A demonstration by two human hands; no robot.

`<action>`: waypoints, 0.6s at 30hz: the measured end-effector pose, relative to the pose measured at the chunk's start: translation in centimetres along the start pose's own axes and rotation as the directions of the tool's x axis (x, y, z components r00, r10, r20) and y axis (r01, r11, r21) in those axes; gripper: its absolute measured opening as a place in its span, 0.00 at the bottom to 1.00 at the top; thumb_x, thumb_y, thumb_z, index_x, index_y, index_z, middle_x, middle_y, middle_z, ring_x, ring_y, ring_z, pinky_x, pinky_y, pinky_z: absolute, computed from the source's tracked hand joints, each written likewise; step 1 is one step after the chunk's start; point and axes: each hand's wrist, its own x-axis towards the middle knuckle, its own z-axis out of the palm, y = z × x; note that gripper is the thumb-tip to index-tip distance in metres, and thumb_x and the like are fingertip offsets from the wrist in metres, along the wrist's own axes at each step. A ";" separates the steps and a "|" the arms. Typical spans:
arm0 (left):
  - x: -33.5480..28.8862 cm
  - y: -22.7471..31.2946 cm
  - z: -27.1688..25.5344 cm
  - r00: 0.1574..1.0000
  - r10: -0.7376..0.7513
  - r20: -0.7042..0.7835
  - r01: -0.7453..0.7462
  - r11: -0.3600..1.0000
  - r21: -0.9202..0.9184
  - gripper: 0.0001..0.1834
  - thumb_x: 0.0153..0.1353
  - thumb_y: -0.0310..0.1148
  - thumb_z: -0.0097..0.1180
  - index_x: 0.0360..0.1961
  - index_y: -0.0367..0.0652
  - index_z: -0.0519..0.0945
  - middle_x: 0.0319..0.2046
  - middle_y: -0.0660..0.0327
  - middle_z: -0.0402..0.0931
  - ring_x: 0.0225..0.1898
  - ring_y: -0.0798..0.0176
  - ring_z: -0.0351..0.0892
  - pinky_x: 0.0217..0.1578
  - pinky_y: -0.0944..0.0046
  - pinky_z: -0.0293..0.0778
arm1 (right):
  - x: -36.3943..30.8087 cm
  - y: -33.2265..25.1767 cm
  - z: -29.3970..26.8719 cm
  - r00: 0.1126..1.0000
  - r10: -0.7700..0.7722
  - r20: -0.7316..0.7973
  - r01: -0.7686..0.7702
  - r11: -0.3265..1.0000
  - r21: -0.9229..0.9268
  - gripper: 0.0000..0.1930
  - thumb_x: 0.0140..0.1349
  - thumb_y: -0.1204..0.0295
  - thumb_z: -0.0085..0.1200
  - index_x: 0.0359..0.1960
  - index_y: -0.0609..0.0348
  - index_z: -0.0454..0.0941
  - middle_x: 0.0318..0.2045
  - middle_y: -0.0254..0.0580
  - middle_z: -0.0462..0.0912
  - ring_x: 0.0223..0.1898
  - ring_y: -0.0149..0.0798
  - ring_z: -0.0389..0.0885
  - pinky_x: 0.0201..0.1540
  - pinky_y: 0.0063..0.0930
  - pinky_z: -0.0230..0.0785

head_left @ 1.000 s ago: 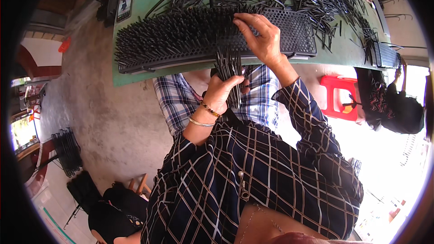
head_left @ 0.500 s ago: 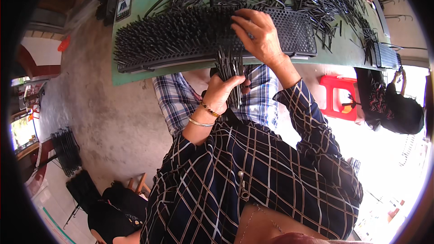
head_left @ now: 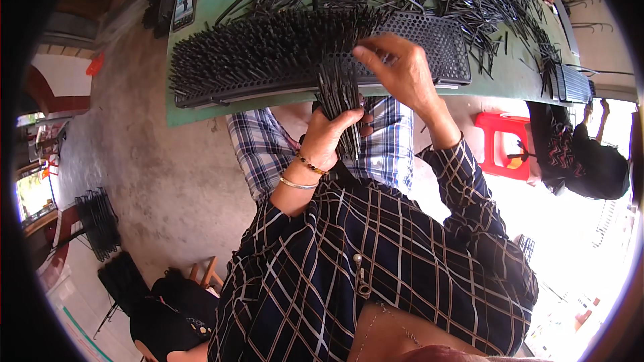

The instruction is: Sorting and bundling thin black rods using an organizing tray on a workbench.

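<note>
A bundle of thin black sticks point(head_left: 339, 90) is gripped in my left hand point(head_left: 329, 133), its upper ends fanning out at the near edge of a black perforated board point(head_left: 439, 47). Black sticks point(head_left: 248, 47) stand upright, densely packed, in the holes over the board's left and middle. The board's right part shows bare holes. My right hand point(head_left: 406, 70) is over the board, just right of the bundle's tips, with thumb and fingers bent together. Whatever lies between those fingertips is too small and blurred to make out.
Loose black sticks point(head_left: 469, 0) lie heaped across the back of the green table point(head_left: 500, 80). A phone point(head_left: 184, 7) lies at its left corner. To the right stand a red stool point(head_left: 493, 144) and a person in dark clothes point(head_left: 577, 154). Another person point(head_left: 171, 318) is at the lower left.
My right hand has drawn back from the upright sticks toward the right and nearer me. My left hand keeps its hold, the bundle's tips shifting slightly left.
</note>
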 end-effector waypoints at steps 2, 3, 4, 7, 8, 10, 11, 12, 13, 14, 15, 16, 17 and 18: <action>-0.1 0.2 0.2 1.000 0.009 0.010 -0.010 1.000 0.027 0.09 0.58 0.26 0.57 0.40 0.37 0.76 0.33 0.58 0.79 0.33 0.64 0.81 0.30 0.65 0.80 | -0.6 0.1 0.0 0.925 0.250 0.286 -0.304 0.939 0.160 0.15 0.60 0.66 0.60 0.40 0.68 0.81 0.31 0.43 0.85 0.29 0.29 0.81 0.33 0.24 0.74; -0.1 0.2 0.3 1.000 0.020 0.017 -0.021 0.998 0.053 0.10 0.59 0.28 0.56 0.42 0.39 0.76 0.33 0.57 0.79 0.32 0.64 0.80 0.30 0.65 0.79 | -0.9 0.6 0.2 0.925 0.251 0.285 -0.304 0.939 0.160 0.15 0.60 0.66 0.60 0.40 0.68 0.81 0.31 0.43 0.85 0.29 0.29 0.81 0.33 0.24 0.74; -0.1 0.1 0.4 1.000 0.019 0.020 -0.020 0.998 0.054 0.10 0.59 0.28 0.56 0.42 0.39 0.76 0.33 0.57 0.79 0.32 0.64 0.80 0.30 0.65 0.79 | -1.2 0.9 0.3 0.898 0.276 0.343 -0.376 0.886 0.272 0.15 0.60 0.66 0.60 0.39 0.69 0.81 0.31 0.43 0.85 0.30 0.29 0.81 0.33 0.23 0.74; -0.1 -0.1 0.7 1.000 0.023 0.021 -0.023 1.000 0.014 0.10 0.60 0.28 0.55 0.43 0.39 0.76 0.35 0.57 0.80 0.34 0.63 0.81 0.32 0.64 0.80 | -1.0 1.1 -0.4 0.849 0.350 0.396 -0.502 0.771 0.393 0.14 0.60 0.67 0.59 0.38 0.70 0.80 0.29 0.42 0.85 0.30 0.28 0.81 0.34 0.22 0.73; -0.2 0.0 0.7 1.000 0.005 0.007 -0.005 1.000 -0.009 0.11 0.60 0.28 0.55 0.44 0.39 0.76 0.35 0.57 0.80 0.35 0.62 0.81 0.33 0.64 0.80 | -0.7 0.9 -0.5 0.825 0.408 0.392 -0.554 0.724 0.412 0.13 0.59 0.68 0.59 0.38 0.69 0.80 0.28 0.42 0.84 0.30 0.28 0.81 0.34 0.21 0.73; -0.2 -0.1 0.4 1.000 -0.010 -0.009 0.010 0.999 -0.032 0.11 0.61 0.28 0.55 0.45 0.39 0.76 0.36 0.57 0.80 0.36 0.62 0.81 0.34 0.63 0.80 | -0.2 1.1 -0.3 0.875 0.395 0.280 -0.483 0.742 0.465 0.13 0.60 0.70 0.59 0.39 0.70 0.79 0.29 0.43 0.85 0.31 0.28 0.81 0.34 0.21 0.73; 0.1 -0.6 -0.3 1.000 -0.020 0.002 0.020 0.999 -0.026 0.12 0.61 0.29 0.55 0.45 0.39 0.76 0.36 0.58 0.80 0.37 0.62 0.81 0.34 0.63 0.80 | 0.1 1.0 -0.2 0.910 0.381 0.162 -0.409 0.759 0.507 0.13 0.60 0.71 0.58 0.41 0.70 0.77 0.29 0.44 0.85 0.31 0.28 0.82 0.35 0.21 0.73; 0.2 -0.9 -0.8 1.000 -0.029 0.012 0.029 0.999 -0.020 0.12 0.61 0.29 0.55 0.45 0.39 0.76 0.36 0.58 0.80 0.37 0.62 0.81 0.35 0.63 0.80 | 0.5 0.8 0.1 0.936 0.347 0.059 -0.319 0.762 0.563 0.13 0.60 0.73 0.58 0.44 0.68 0.76 0.31 0.44 0.85 0.33 0.29 0.82 0.36 0.21 0.74; 0.2 -0.8 -0.6 1.000 -0.029 0.011 0.029 0.999 -0.018 0.12 0.61 0.29 0.55 0.45 0.39 0.76 0.36 0.58 0.80 0.37 0.62 0.81 0.35 0.63 0.80 | 0.9 0.3 0.3 0.936 0.348 0.059 -0.318 0.761 0.565 0.13 0.60 0.73 0.58 0.44 0.68 0.76 0.31 0.44 0.85 0.33 0.29 0.82 0.36 0.21 0.74; 0.1 -0.7 -0.5 0.999 -0.038 -0.002 0.038 0.999 -0.009 0.12 0.60 0.29 0.55 0.45 0.38 0.76 0.36 0.58 0.80 0.37 0.62 0.81 0.34 0.63 0.80 | 1.4 -0.2 0.6 0.964 0.262 -0.046 -0.209 0.852 0.480 0.14 0.60 0.74 0.58 0.46 0.66 0.75 0.33 0.43 0.85 0.35 0.30 0.82 0.39 0.21 0.74; 0.0 -0.5 -0.4 0.999 -0.047 -0.016 0.047 0.999 -0.001 0.12 0.60 0.29 0.56 0.45 0.38 0.76 0.36 0.58 0.80 0.36 0.62 0.81 0.34 0.64 0.79 | 1.8 -0.6 1.1 0.977 0.162 -0.139 -0.099 0.921 0.378 0.15 0.60 0.76 0.58 0.49 0.64 0.74 0.36 0.42 0.84 0.38 0.30 0.82 0.43 0.21 0.74; 0.1 -0.7 -0.5 0.999 -0.046 -0.016 0.046 0.999 0.000 0.12 0.60 0.29 0.56 0.45 0.38 0.76 0.36 0.58 0.80 0.36 0.62 0.81 0.34 0.64 0.79 | 2.1 -0.6 1.9 0.976 0.079 -0.201 -0.009 0.946 0.324 0.17 0.59 0.76 0.60 0.50 0.62 0.74 0.36 0.42 0.85 0.38 0.30 0.83 0.43 0.22 0.74; 0.3 -0.8 -0.8 0.998 -0.051 -0.026 0.051 0.999 0.007 0.12 0.60 0.29 0.56 0.44 0.37 0.76 0.35 0.58 0.80 0.35 0.63 0.82 0.34 0.64 0.79 | 2.3 -0.7 2.5 0.978 0.036 -0.207 0.028 0.955 0.296 0.17 0.58 0.76 0.60 0.49 0.61 0.74 0.36 0.43 0.85 0.39 0.30 0.83 0.42 0.23 0.75; 0.4 -0.9 -0.9 0.998 -0.055 -0.037 0.056 0.998 0.013 0.12 0.60 0.29 0.56 0.44 0.36 0.77 0.34 0.58 0.80 0.34 0.63 0.82 0.34 0.65 0.79 | 2.5 -0.6 3.2 0.974 0.001 -0.227 0.059 0.964 0.258 0.18 0.57 0.76 0.61 0.50 0.60 0.74 0.36 0.43 0.85 0.38 0.31 0.84 0.42 0.23 0.75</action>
